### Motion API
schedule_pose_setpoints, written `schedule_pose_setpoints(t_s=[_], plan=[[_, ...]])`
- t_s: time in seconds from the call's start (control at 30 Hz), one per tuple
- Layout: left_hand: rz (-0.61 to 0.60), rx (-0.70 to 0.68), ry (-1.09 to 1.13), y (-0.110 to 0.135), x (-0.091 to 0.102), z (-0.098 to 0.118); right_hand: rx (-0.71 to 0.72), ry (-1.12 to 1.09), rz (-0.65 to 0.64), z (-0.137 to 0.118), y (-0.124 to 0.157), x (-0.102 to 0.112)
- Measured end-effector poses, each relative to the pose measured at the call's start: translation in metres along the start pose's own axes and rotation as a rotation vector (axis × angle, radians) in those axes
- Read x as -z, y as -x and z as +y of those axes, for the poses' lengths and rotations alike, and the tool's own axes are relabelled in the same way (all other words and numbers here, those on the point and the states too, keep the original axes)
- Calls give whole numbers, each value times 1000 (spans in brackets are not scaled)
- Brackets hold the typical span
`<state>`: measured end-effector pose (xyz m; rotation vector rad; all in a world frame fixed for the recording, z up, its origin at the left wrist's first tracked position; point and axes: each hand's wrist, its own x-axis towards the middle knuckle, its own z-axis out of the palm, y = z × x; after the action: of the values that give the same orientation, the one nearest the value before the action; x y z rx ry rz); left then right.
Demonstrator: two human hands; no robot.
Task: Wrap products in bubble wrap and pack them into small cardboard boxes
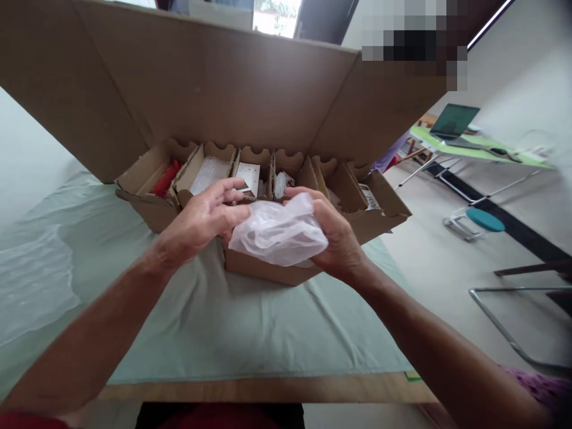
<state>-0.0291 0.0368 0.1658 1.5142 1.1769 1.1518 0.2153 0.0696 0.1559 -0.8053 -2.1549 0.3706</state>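
A large cardboard box stands open on a table, its flaps raised, with cardboard dividers forming several compartments. A red item lies in the left compartment, and white wrapped items fill the middle ones. In front of the box, both hands hold a crumpled translucent white plastic bag. My right hand grips the bag from the right, fingers curled round it. My left hand touches the bag's left end, fingers partly curled.
A pale green cloth covers the table, whose wooden edge is near me. To the right stand a green table with a laptop, a teal stool and a metal chair frame.
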Motion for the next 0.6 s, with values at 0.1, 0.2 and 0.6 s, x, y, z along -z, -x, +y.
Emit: schedule_pose_setpoints(t_s=[0.1,0.2,0.6], plan=[[-145,43,17,-5,-1,4,121,106,-55,-1,-6,-1],[-48,89,-11,-6,-7,3,137,314,-35,-8,-3,1],[222,95,-828,-30,-8,-11,233,873,-412,34,7,38]])
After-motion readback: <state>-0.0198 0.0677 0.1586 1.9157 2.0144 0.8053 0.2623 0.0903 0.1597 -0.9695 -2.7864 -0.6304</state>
